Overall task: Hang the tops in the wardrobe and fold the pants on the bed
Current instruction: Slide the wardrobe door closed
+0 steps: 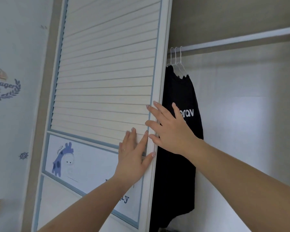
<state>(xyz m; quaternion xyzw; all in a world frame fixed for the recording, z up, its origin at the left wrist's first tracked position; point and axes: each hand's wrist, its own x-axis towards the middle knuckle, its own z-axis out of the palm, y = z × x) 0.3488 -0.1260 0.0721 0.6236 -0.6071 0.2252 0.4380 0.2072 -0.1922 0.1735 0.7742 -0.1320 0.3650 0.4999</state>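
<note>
Pressing flat with spread fingers, the left hand (132, 158) and right hand (170, 129) are laid on the white slatted wardrobe door (107, 64); black printed tops (179, 97) are hung behind.

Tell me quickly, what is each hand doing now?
Left hand: open, flat on the wardrobe door.
Right hand: open, fingers on the door's edge.

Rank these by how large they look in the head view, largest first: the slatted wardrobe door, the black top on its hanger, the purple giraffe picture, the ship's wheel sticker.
1. Wardrobe door
2. Black top, partly hidden by the door and right hand
3. Giraffe picture
4. Ship's wheel sticker
</note>
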